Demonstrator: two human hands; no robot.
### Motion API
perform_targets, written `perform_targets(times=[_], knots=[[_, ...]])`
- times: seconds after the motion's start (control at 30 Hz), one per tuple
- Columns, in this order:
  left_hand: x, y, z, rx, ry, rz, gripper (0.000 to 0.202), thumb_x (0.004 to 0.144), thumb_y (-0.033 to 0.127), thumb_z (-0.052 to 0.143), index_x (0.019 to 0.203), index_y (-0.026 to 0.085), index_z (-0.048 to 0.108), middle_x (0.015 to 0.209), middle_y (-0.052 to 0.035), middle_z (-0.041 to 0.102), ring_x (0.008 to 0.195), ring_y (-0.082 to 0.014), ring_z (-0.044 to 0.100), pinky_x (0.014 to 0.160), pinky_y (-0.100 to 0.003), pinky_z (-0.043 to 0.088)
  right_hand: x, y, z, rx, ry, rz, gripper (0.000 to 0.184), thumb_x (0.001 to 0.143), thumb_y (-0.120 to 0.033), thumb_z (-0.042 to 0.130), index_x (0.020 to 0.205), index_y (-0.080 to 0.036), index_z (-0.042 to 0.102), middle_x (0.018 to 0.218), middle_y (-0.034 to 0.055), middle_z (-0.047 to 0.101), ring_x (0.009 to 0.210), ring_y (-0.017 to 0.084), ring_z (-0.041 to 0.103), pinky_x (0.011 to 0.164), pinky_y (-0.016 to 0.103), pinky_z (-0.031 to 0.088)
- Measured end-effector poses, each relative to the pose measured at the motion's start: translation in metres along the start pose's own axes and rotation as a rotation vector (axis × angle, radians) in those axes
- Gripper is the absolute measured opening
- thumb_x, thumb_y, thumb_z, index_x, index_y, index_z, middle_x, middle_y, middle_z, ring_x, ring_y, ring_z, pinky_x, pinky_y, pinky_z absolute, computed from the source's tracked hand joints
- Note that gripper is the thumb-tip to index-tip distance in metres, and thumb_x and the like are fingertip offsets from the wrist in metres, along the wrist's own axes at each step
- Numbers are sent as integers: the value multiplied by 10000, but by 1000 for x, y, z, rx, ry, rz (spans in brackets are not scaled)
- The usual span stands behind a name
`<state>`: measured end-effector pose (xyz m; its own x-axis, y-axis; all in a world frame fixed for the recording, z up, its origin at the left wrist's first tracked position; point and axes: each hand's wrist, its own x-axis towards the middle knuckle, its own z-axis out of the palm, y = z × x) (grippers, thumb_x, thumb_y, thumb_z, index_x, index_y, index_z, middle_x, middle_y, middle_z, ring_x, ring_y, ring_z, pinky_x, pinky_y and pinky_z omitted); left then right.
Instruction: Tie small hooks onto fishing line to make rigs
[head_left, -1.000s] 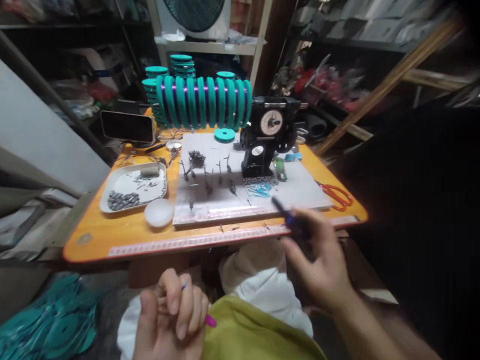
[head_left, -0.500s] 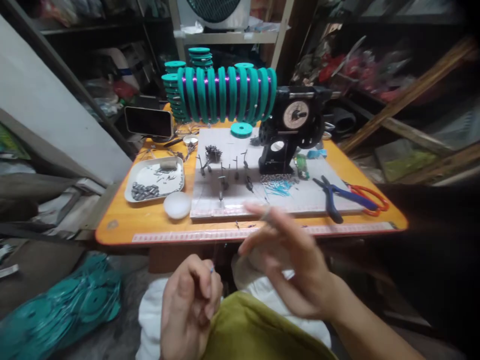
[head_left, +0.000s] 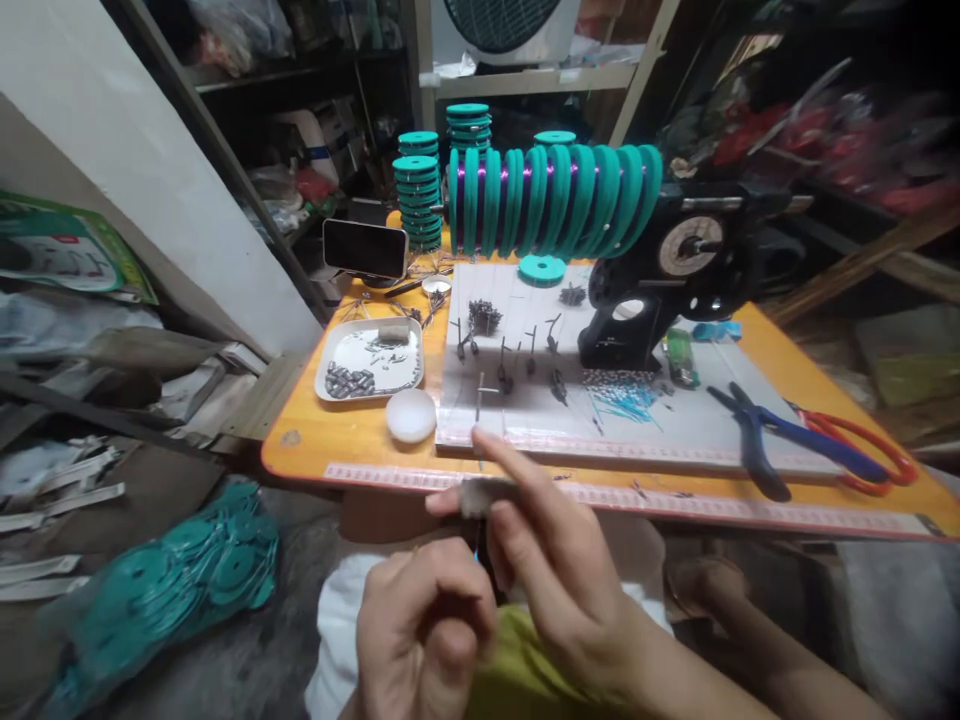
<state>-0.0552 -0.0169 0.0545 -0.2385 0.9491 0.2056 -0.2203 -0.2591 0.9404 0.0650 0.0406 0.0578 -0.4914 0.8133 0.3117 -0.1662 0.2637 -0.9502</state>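
My left hand is closed in front of my lap, its fingers curled in. At its fingertips shows a tiny blue piece; the rest of it is hidden. My right hand is close beside it, index and middle fingers stretched toward the table edge. A grey band is wrapped round one of its fingers. Beyond the fingertips, on a white board, stand several thin dark pegs with small dark weights. Blue strands with small beads lie to their right.
Purple-wound green spools sit in a row on a black winding machine. Pliers lie at right. A tray of grey weights, a white round dish and a phone are at left. Bagged green spools lie on the floor.
My right hand has moved left and down, close to my left hand. My left hand has shifted right and turned. The view has swung left, so the table appears farther right.
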Motion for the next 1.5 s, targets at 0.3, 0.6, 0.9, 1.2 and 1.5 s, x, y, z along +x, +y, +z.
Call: perform_targets(times=[0.3,0.6,0.9,1.2,1.5], knots=[[45,17,14,-330,20,-333,521,832,556,672,515,164,540,497,30,393,459,-80,269,423,-213,213,6,-1,-11,279,-118,-53,322,1006,-274,395,1314,-301,485,838,31,615,635,151,573,607,281,507],[36,2,31,-920,127,-408,535,985,429,430,513,189,356,484,66,185,460,-96,132,448,-217,244,-1,1,8,830,303,271,236,972,-482,500,906,-255,507,493,-112,195,421,87,139,408,176,205],[30,2,20,-295,38,-233,535,860,629,590,577,177,543,553,12,424,542,-130,433,525,-250,334,-6,-9,-27,-300,-110,-23,698,910,-487,628,1493,-267,314,811,10,592,612,149,497,557,264,395],[42,-1,34,-709,95,-493,525,899,463,608,504,157,447,480,64,289,436,-59,121,414,-196,149,-7,3,-4,483,147,280,376,859,-485,706,1066,-256,492,562,-81,475,442,73,297,438,198,233],[39,-1,41,-979,192,-558,579,1021,435,294,511,184,400,469,75,164,419,-86,66,386,-220,151,-5,3,0,696,341,298,344,900,-590,577,986,-279,460,494,-126,245,406,80,134,396,182,191]])
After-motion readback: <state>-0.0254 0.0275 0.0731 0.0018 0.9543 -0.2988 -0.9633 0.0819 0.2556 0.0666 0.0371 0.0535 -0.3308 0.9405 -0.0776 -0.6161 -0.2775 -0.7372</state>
